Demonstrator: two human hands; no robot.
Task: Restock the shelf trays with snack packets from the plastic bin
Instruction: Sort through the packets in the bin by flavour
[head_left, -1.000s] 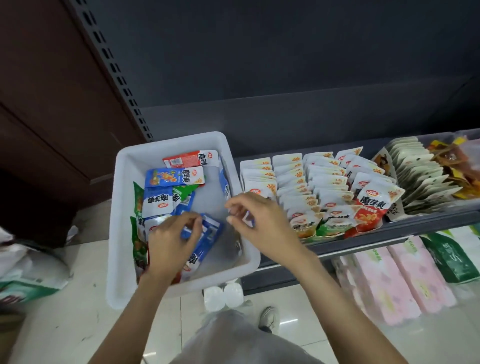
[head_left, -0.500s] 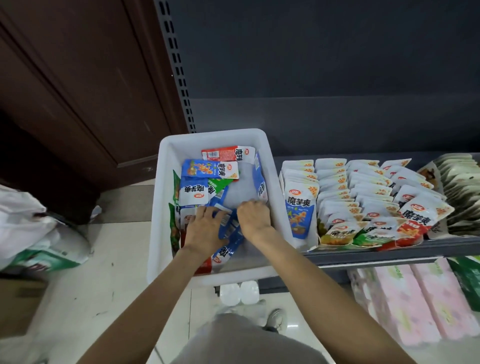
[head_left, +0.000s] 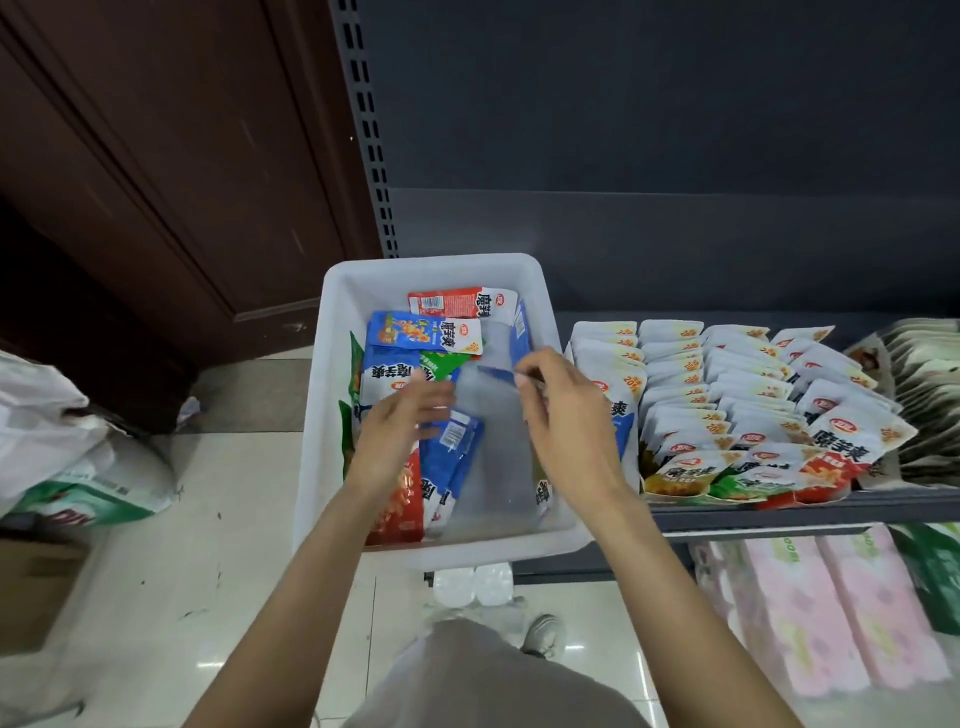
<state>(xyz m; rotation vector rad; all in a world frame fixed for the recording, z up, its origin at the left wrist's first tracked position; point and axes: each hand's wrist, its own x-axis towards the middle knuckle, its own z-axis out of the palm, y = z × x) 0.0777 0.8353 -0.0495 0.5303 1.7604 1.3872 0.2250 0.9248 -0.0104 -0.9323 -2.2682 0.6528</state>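
Picking from the white bin (head_left: 332, 415): right hand (head_left: 563, 415) pinches a blue packet (head_left: 519, 338) by its top edge near the bin's right wall; left hand (head_left: 397, 431) is motion-blurred, fingers loosely spread over the blue pile (head_left: 452, 457). Packets look light, floppy and slick-filmed, so I'd grip the sealed edges, not the faces. Shelf tray rows (head_left: 727, 395) sit just right of the bin.

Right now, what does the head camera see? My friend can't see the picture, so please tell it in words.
Two bare hands reach into a white plastic bin of blue, red and green snack packets; the left hand is blurred over the packets, and the right hand pinches something small. Beside the bin, shelf trays hold rows of white packets.
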